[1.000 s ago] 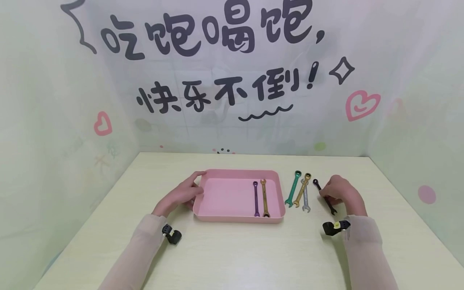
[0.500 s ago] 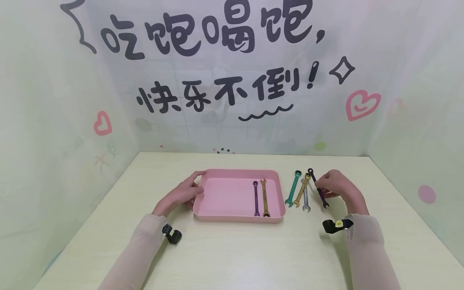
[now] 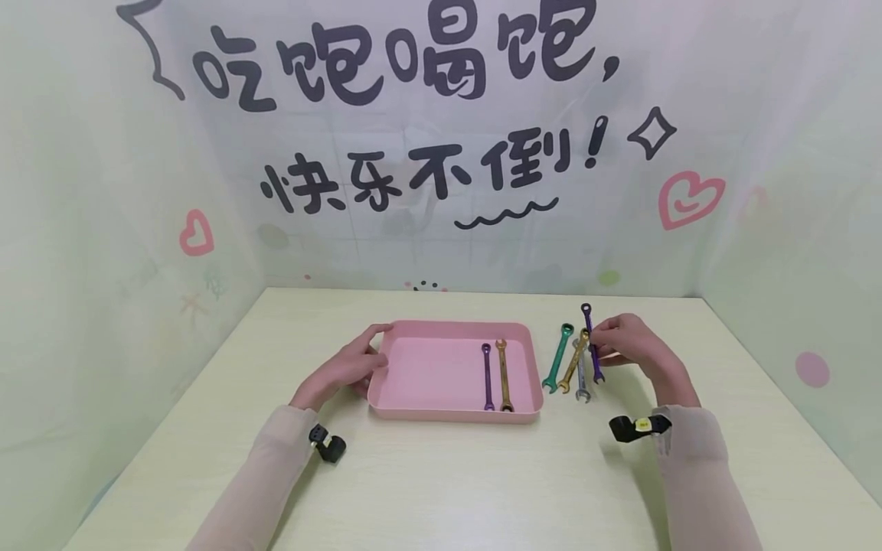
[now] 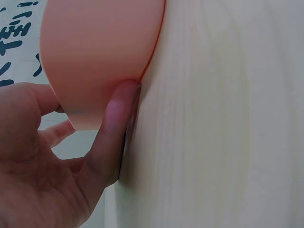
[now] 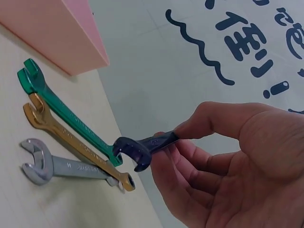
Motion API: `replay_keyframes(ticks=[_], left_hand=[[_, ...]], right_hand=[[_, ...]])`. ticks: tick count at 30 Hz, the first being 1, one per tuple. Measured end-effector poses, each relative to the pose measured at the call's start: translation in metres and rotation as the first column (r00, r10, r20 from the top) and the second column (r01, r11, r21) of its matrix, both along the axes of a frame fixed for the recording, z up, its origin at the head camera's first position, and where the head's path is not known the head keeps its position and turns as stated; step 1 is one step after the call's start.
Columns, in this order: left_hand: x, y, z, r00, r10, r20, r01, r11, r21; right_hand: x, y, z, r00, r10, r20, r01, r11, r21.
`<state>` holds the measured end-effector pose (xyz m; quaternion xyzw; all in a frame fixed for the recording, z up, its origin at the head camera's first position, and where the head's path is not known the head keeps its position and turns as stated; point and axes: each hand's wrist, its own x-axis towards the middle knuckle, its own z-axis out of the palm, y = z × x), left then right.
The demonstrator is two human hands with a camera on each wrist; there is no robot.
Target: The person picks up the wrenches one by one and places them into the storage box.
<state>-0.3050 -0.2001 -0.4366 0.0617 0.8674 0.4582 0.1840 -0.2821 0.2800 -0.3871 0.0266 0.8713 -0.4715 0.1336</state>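
My right hand (image 3: 630,338) pinches a dark purple wrench (image 3: 596,366) by its shank, between thumb and fingers. It is held up off the table, its ring end pointing away; the right wrist view shows its open jaw (image 5: 134,153) facing the camera. Just left of it lie a green wrench (image 3: 558,358), a gold wrench (image 3: 573,361) and a silver wrench (image 3: 582,380), the gold one crossing over the silver. At the left end of the pink tray (image 3: 427,415), my left hand (image 3: 344,369) grips the wall, thumb and fingers around it (image 4: 102,156).
Inside the tray, toward its right side, a purple wrench (image 3: 488,379) and a bronze-gold wrench (image 3: 504,375) lie side by side. The pale wooden table (image 3: 468,490) meets a printed curtain (image 3: 475,260) at the back. A black wrist camera (image 3: 637,427) hangs at each sleeve.
The dark purple wrench has risen from the table in my right hand and moved left and away, turning more upright toward the other wrenches. My left hand and the tray have stayed put.
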Motion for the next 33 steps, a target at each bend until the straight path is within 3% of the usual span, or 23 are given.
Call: replay_keyframes(ticks=[12, 33], left_hand=[[0.0, 0.001, 0.0, 1.0, -0.007, -0.009, 0.007, 1.0, 0.001], [0.0, 0.0, 0.001, 1.0, 0.004, 0.003, -0.004, 1.0, -0.002]], right_hand=[[0.0, -0.005, 0.005, 0.998, -0.031, -0.055, 0.025, 0.995, -0.101], [0.001, -0.024, 0.012, 0.996, -0.03, -0.088, 0.019, 0.993, -0.117]])
